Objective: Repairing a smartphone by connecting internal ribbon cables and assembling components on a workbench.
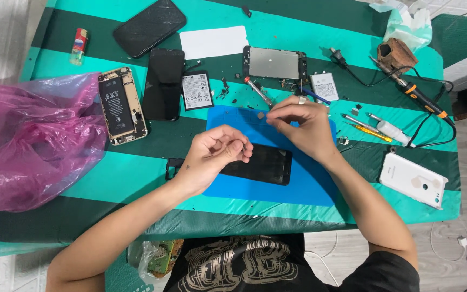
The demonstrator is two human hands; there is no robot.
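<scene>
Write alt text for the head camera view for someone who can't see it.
A person's left hand pinches a tiny part above a dark phone on a blue work mat, while the right hand pinches another small piece. Around them on the green striped table lie opened phones, a battery, a soldering iron and a pink plastic bag.

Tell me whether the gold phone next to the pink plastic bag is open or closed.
Open: the gold phone lies with its black battery and inner parts exposed, no cover on it.
</scene>
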